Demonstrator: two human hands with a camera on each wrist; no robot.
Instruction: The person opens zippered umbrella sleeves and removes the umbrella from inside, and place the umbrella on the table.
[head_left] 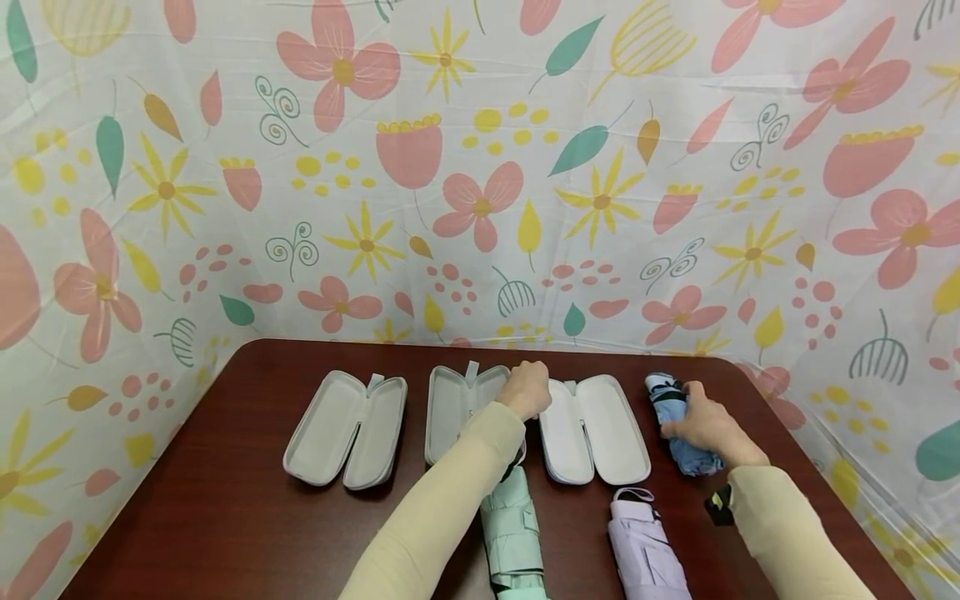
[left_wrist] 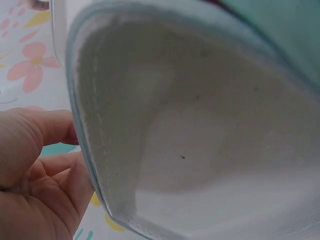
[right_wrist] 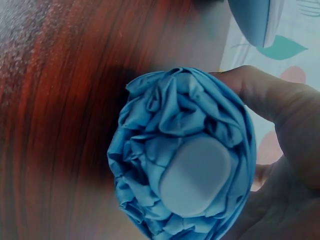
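Observation:
My left hand (head_left: 528,390) is at the far right corner of the middle grey case (head_left: 450,400), which lies open like a clamshell. In the left wrist view, the thumb and curled fingers (left_wrist: 65,175) hold that case's rim (left_wrist: 75,80), their tips hidden behind it. Its lined hollow (left_wrist: 190,125) fills much of that view. My right hand (head_left: 705,425) grips a folded blue umbrella (head_left: 670,408) lying at the right of the table. The right wrist view shows the umbrella's bunched fabric (right_wrist: 145,165) around a pale oval end (right_wrist: 196,175).
Another open case (head_left: 322,425) lies at left, and a white-lined open case (head_left: 607,425) lies right of the middle one. A folded mint green umbrella (head_left: 510,525) and a lilac one (head_left: 645,546) lie nearer me on the dark wood table (head_left: 210,500). Floral fabric (head_left: 480,167) hangs behind.

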